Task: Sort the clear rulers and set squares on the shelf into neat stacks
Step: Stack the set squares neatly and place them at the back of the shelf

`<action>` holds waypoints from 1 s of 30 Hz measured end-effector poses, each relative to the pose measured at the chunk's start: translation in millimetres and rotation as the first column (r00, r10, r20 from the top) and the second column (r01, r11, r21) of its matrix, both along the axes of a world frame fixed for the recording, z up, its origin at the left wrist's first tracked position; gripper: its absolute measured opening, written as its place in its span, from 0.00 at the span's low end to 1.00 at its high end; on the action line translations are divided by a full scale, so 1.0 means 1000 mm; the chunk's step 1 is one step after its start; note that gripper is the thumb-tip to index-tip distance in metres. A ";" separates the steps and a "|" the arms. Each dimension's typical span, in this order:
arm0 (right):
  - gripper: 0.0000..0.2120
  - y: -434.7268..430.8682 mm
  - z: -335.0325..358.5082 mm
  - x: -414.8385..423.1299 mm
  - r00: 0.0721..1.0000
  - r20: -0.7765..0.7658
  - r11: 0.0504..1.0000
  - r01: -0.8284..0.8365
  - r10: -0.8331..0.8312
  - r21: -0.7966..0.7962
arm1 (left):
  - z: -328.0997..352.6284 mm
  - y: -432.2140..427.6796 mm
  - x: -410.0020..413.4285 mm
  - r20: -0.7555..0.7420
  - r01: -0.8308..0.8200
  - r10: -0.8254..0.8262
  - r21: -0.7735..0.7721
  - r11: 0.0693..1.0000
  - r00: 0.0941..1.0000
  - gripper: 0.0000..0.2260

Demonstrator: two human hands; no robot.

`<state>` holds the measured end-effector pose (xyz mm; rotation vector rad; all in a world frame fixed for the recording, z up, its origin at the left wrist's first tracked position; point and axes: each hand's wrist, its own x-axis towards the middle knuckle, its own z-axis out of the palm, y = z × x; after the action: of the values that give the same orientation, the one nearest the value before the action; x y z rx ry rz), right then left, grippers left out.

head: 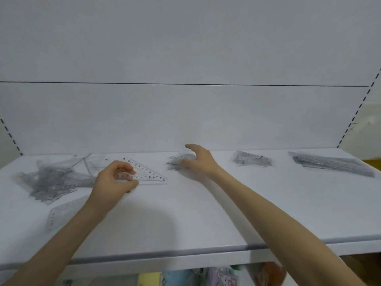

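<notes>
Pinches a clear set square [151,174] in the left hand [114,181]; rests the spread right hand [199,162] on a small clear stack [177,159].

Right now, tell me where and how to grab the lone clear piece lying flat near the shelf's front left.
Probably its near edge, from the front: the clear piece lies flat on the shelf, so press a fingertip on it, slide it over the front lip, then pinch.
</notes>
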<state>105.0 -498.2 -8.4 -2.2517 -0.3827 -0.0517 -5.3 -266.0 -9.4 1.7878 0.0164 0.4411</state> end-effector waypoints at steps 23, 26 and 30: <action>0.19 -0.213 0.008 -0.043 0.870 0.159 0.830 0.493 -0.467 -0.260 | -0.014 -0.187 0.054 -0.029 0.426 -0.433 0.244 0.871 0.901 0.15; 0.21 -0.217 0.007 -0.012 0.899 0.097 0.861 0.437 -0.427 -0.261 | -0.012 -0.192 0.057 -0.035 0.399 -0.406 0.281 0.873 0.913 0.13; 0.19 -0.212 -0.001 0.020 0.933 0.019 0.901 0.353 -0.361 -0.253 | -0.010 -0.193 0.060 -0.055 0.345 -0.349 0.350 0.871 0.936 0.10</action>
<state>124.6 -710.6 -9.9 -2.5484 0.0505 -0.1711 54.8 -458.6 -19.7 2.0903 -0.4125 0.1974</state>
